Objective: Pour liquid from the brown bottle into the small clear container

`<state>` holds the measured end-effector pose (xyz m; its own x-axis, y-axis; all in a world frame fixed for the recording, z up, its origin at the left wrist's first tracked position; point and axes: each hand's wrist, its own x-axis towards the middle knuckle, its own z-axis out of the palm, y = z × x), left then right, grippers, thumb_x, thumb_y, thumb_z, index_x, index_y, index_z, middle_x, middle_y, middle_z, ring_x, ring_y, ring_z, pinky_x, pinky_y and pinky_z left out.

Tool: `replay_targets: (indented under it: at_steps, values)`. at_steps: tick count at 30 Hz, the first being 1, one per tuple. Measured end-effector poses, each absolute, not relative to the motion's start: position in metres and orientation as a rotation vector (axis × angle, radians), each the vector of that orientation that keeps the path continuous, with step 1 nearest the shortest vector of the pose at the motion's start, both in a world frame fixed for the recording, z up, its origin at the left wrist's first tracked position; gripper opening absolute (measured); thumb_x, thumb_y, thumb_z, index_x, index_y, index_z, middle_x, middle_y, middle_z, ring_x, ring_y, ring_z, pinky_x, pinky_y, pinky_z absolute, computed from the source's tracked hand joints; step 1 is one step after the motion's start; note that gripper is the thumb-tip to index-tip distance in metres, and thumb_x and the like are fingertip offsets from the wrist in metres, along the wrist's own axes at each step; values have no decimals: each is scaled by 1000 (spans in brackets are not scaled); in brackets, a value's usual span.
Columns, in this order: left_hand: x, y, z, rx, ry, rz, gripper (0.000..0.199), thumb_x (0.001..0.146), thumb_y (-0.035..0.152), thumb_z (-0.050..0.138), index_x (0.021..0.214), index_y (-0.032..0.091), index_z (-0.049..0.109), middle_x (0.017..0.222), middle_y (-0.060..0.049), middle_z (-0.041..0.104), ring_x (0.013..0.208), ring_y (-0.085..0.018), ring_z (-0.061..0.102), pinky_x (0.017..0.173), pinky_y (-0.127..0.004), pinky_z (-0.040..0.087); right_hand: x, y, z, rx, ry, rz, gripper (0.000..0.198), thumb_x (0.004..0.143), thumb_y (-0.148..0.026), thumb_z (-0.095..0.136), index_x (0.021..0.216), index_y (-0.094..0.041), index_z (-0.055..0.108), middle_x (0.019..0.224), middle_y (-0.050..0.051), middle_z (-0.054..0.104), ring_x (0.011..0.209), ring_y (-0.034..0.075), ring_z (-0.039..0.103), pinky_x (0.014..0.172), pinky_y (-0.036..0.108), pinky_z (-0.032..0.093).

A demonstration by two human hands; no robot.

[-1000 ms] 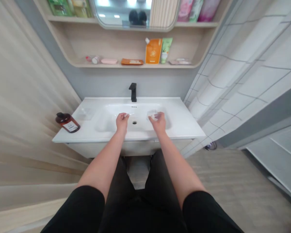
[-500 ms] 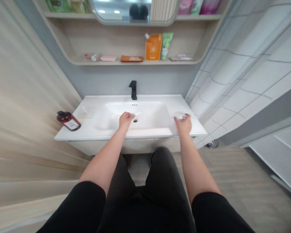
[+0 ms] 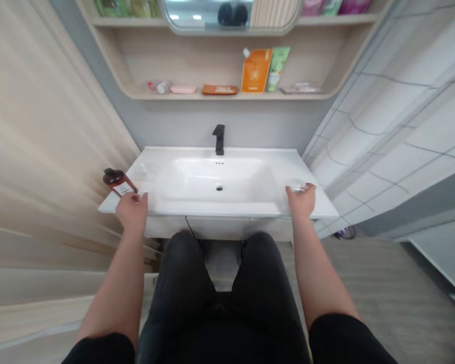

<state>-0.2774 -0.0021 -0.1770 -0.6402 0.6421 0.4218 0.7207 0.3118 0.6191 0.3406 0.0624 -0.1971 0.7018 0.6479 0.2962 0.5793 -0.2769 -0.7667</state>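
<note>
My left hand (image 3: 132, 211) is low over the left front of the white counter, just in front of a brown pump-less bottle (image 3: 120, 183) with a black cap and white label. Its fingers are curled in, and what they hold, if anything, is too small to make out. A faint, clear plastic item (image 3: 147, 169) lies behind it on the counter. On the right side of the counter, my right hand (image 3: 302, 201) is closed on a small clear plastic container (image 3: 296, 185), partly hidden by the fingers. Between the hands is the white sink (image 3: 189, 174).
A black faucet (image 3: 220, 139) stands behind the sink. Above, a wall shelf (image 3: 174, 96) carries an orange pouch (image 3: 256, 71), a green tube (image 3: 278, 68) and several small items. A mirror (image 3: 231, 15) hangs over it. A beige curtain (image 3: 41, 151) borders the left, white tiles (image 3: 402, 146) the right.
My left hand has moved left from above the sink to the bottle's front. My right hand stays at the clear container. The view has shifted slightly left.
</note>
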Motion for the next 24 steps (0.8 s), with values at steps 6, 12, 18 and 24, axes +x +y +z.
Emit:
replay_targets:
  at_steps: [6, 12, 18, 24]
  values:
    - [-300, 11, -195, -1295, -2443, -1307, 29, 82, 41, 81, 87, 24, 58, 74, 1, 47, 90, -29, 58, 104, -51, 50, 342, 65, -199, -1929, -920, 46, 78, 72, -52, 85, 137, -20, 55, 131, 20, 73, 121, 38, 69, 114, 55, 53]
    - [-293, 1, -178, -1326, -2283, -1321, 32, 85, 35, 82, 99, 21, 58, 110, -12, 63, 122, -37, 58, 120, -55, 42, 348, 71, -206, -1905, -928, -15, 82, 79, -56, 85, 144, -16, 54, 141, 25, 68, 136, 43, 63, 123, 62, 46]
    - [-332, 28, -111, -1260, -2075, -1364, 48, 88, 26, 82, 128, 13, 58, 151, -21, 59, 146, -37, 48, 130, -59, 33, 349, 59, -204, -1704, -1020, -288, 84, 91, -60, 76, 156, -16, 45, 161, 28, 53, 155, 44, 50, 131, 69, 37]
    - [-351, 61, -91, -1152, -2596, -1416, 29, 98, 28, 74, 84, 25, 48, 81, 2, 52, 99, -25, 57, 119, -54, 48, 320, 12, -214, -1523, -1151, -336, 54, 92, -43, 62, 140, -19, 54, 152, 25, 61, 151, 39, 57, 128, 71, 43]
